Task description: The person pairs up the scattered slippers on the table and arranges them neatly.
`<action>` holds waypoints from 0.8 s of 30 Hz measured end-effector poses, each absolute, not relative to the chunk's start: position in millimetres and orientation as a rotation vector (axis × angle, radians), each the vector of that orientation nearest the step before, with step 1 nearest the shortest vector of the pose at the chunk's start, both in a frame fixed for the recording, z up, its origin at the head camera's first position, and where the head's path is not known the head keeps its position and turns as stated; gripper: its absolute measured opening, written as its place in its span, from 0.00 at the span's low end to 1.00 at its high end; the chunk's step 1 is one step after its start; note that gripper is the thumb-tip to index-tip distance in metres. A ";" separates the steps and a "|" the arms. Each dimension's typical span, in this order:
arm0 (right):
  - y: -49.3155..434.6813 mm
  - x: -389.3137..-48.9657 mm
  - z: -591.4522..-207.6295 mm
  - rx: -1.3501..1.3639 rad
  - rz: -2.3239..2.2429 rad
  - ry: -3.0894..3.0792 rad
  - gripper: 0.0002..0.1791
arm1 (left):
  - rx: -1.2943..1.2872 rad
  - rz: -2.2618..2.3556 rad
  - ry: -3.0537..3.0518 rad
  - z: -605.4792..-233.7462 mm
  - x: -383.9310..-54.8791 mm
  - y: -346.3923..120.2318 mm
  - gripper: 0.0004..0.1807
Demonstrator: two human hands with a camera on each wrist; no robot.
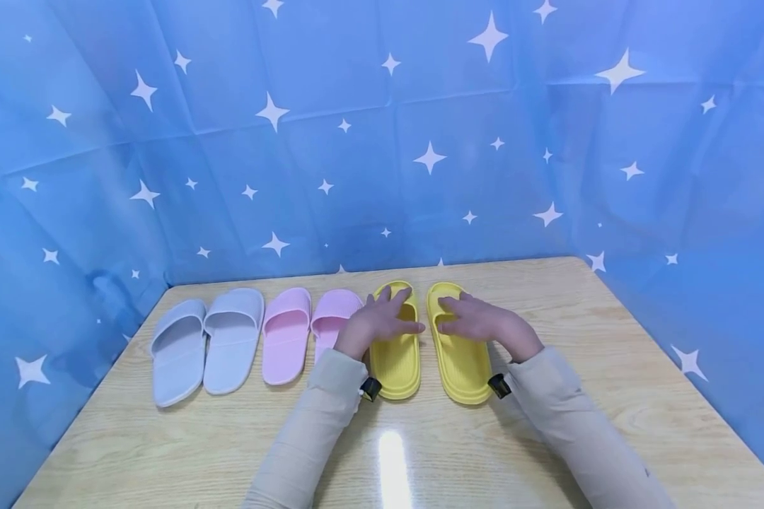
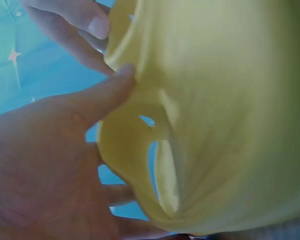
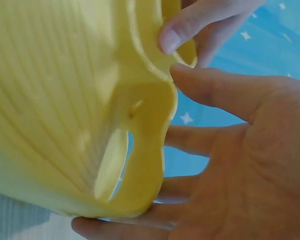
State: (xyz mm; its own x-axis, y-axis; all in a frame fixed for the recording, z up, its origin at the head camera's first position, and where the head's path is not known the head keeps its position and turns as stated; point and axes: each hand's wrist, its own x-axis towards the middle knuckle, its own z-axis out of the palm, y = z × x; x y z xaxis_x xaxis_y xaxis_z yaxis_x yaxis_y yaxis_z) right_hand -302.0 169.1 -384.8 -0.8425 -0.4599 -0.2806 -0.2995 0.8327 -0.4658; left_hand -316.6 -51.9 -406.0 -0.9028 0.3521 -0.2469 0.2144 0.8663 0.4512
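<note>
A pair of yellow slippers stands on the wooden table, toes toward the back curtain. Over the strap of the left yellow slipper (image 1: 397, 364) is my left hand (image 1: 378, 322), its fingers spread and its thumb stretched out past the inner edge. Across the strap of the right yellow slipper (image 1: 465, 367) reaches my right hand (image 1: 480, 318), fingers and thumb apart. Close up in the left wrist view, the thumb (image 2: 97, 100) overlaps the yellow edge. In the right wrist view, the thumb tip is right at the slipper's edge and straight fingers (image 3: 190, 140) extend behind it.
Left of the yellow pair are pink slippers (image 1: 284, 353), one partly behind my left hand and sleeve. Light grey slippers (image 1: 232, 353) stand farther left on the table (image 1: 165, 452). A blue curtain (image 1: 356, 162) with white stars surrounds the back and sides.
</note>
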 end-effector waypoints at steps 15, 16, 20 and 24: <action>158.2 -297.8 -386.4 -0.499 -0.491 2.637 0.41 | 0.477 0.456 2.728 -403.4 -311.8 -44.9 0.48; 157.8 -297.9 -387.3 -0.493 -0.481 2.637 0.41 | 0.485 0.447 2.730 -403.9 -312.1 -45.1 0.48; 156.3 -298.5 -390.8 -0.471 -0.473 2.648 0.43 | 0.493 0.434 2.737 -403.6 -311.7 -45.5 0.48; 153.6 -297.9 -392.6 -0.457 -0.489 2.680 0.44 | 0.483 0.433 2.747 -402.8 -311.4 -45.6 0.48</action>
